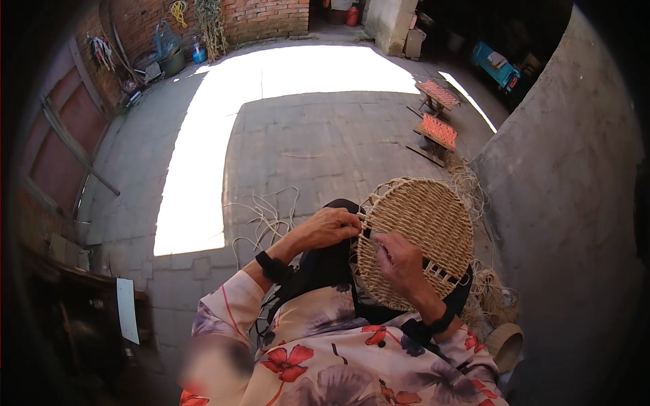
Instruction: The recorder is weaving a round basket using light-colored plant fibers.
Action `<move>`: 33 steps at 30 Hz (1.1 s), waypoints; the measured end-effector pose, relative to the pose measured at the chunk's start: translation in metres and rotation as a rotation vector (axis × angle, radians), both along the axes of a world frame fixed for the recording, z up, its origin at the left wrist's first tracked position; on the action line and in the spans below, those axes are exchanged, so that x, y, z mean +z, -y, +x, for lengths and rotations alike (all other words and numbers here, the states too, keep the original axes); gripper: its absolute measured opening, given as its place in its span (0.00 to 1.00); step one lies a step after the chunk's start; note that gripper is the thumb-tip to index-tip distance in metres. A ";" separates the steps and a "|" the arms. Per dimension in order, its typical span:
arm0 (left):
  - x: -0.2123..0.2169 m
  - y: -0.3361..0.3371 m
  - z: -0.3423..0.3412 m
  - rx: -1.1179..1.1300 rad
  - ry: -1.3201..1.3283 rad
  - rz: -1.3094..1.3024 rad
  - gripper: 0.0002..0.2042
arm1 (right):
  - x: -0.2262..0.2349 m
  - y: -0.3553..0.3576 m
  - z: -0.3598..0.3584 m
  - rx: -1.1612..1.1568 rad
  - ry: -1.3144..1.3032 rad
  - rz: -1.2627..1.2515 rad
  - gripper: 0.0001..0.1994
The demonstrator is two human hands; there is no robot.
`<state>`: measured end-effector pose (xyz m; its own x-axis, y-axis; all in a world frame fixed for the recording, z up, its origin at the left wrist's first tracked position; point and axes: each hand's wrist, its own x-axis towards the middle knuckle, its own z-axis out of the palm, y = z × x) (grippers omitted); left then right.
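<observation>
A round piece woven from tan cord, like a stool seat, rests tilted on my lap. A dark gap crosses its weave, with bare loops showing at the gap's right end. My left hand is at its left edge, fingers pinched together on a cord. My right hand is closed above the weave at the gap, thumb against the curled fingers; whatever lies inside it is hidden. Both wrists wear black bands.
Loose pale cords lie on the paving to the left. More tangled cord and a tan round container sit at my right, beside a grey wall. Two low stools with orange woven seats stand ahead.
</observation>
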<state>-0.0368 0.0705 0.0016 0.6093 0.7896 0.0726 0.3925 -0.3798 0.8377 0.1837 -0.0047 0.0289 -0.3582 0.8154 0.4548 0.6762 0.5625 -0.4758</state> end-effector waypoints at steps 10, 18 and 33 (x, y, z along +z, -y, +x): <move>0.002 0.018 -0.008 0.145 0.067 0.000 0.08 | 0.004 -0.008 -0.008 -0.003 0.120 -0.082 0.05; -0.016 0.025 0.015 0.219 0.073 0.503 0.05 | -0.004 -0.010 0.000 -0.005 -0.009 -0.085 0.06; 0.011 0.014 0.011 -0.046 0.285 -0.667 0.08 | 0.006 -0.007 0.000 -0.020 0.007 -0.050 0.11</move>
